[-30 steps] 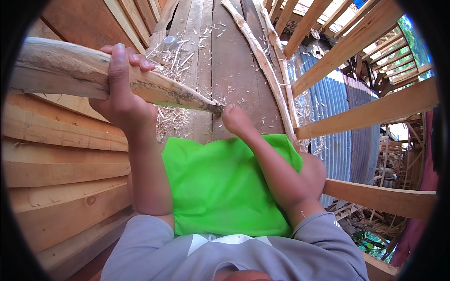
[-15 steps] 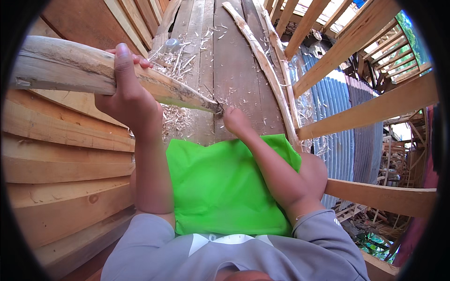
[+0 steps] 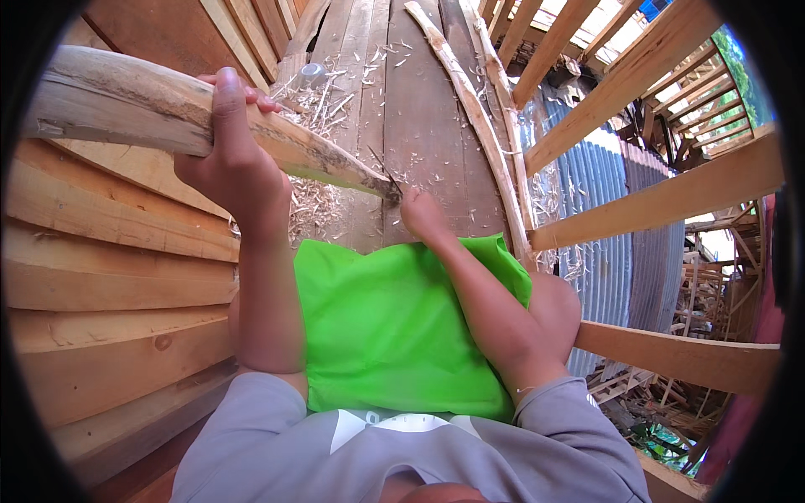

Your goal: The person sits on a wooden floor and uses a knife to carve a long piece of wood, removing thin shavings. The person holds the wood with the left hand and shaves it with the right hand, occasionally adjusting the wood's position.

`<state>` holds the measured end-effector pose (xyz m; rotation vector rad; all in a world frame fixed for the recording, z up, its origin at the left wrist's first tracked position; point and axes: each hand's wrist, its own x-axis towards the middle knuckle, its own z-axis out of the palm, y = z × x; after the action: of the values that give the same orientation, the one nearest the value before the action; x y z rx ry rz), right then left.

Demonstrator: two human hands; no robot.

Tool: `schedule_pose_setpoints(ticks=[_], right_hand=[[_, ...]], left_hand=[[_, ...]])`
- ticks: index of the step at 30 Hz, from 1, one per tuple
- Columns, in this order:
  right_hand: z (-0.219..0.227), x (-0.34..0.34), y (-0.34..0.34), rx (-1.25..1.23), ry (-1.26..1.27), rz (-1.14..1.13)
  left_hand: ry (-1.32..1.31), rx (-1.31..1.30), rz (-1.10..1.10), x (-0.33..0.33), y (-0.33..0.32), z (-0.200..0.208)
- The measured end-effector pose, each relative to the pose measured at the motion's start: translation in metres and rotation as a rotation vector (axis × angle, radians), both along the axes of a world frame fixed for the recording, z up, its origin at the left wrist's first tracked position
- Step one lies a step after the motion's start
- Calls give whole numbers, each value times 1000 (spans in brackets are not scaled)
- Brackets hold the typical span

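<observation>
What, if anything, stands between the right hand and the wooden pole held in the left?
Only the thin dark tool that the right hand holds, at the narrow end of the pole; whether they touch is unclear. Nothing else visible stands in the way.

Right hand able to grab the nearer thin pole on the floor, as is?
Probably not: the right hand looks closed around a thin dark tool. Nothing visible blocks the gap to the pole, so reach itself seems fine.
</observation>
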<state>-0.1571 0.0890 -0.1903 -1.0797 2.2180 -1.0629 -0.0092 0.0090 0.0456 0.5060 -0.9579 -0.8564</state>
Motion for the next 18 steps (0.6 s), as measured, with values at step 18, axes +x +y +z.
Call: schedule_pose_setpoints(ticks=[18], right_hand=[[94, 42, -6, 191, -40, 151]], left_hand=[[62, -67, -171, 14, -9, -7]])
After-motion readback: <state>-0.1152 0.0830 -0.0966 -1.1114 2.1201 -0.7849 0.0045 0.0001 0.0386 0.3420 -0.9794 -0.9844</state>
